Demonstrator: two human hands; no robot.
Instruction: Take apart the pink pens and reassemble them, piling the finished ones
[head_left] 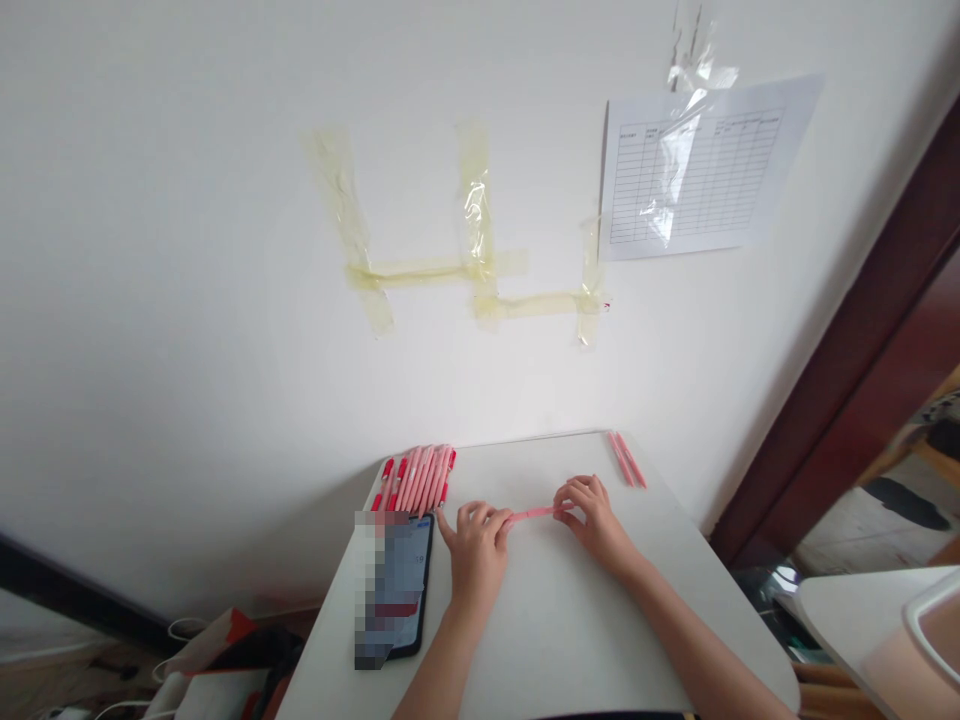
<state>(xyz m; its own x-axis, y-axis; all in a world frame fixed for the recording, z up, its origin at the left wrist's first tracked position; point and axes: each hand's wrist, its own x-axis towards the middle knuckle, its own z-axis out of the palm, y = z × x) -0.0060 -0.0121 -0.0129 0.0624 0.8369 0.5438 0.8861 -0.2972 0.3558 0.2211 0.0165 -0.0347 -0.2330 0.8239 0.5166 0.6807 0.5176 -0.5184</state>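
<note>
A slim pink pen (534, 513) is stretched level between my two hands, just over the white table (570, 620). My left hand (478, 545) is closed on its left end, with fingers and thumb pinching it. At the other end, my right hand (589, 515) pinches the tip between thumb and fingers. Left of my left hand, a row of pink and red pens (421, 480) lies side by side at the table's back left corner. Two more pink pens (627, 460) lie at the back right. My fingers hide both ends of the held pen.
A phone (409, 580), partly blurred out, lies on the table's left side. The white wall (525, 390) behind carries yellowed tape (420, 275) and a printed sheet (690, 180). Dark red wood (847, 380) stands at the right, beside another white surface (862, 620).
</note>
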